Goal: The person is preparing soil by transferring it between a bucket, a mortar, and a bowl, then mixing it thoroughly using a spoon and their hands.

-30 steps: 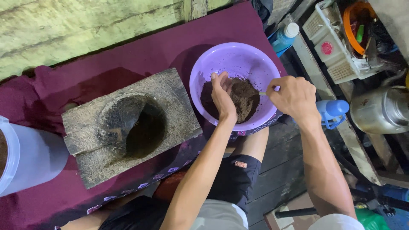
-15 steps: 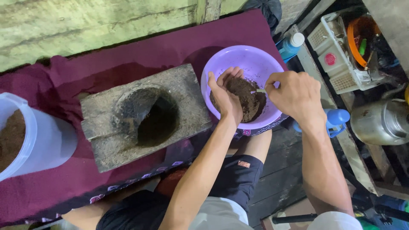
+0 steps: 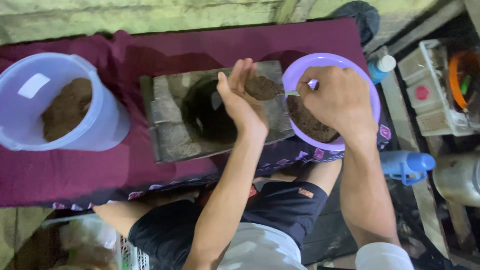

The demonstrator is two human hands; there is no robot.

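Observation:
My left hand (image 3: 241, 97) is cupped, palm turned right, over the right edge of a grey stone mortar (image 3: 170, 127) with a dark round hollow. A lump of brown paste (image 3: 262, 87) rests against its fingers. My right hand (image 3: 337, 100) grips a metal spoon (image 3: 291, 93) whose tip meets that lump. Under the right hand sits a purple bowl (image 3: 300, 72) holding more brown paste (image 3: 305, 117). Both stand on a maroon cloth (image 3: 75, 172).
A translucent white tub (image 3: 102, 122) with brown powder (image 3: 65, 107) stands at the left on the cloth. At the right are a blue bottle (image 3: 407, 165), a white crate (image 3: 432, 100), a metal pot (image 3: 457, 177) and another bottle (image 3: 380, 67). My bent legs lie below the cloth.
My left hand has lifted out of the purple bowl with a lump of paste and moved left over the mortar's edge. The right hand followed with the spoon. The view shifted left.

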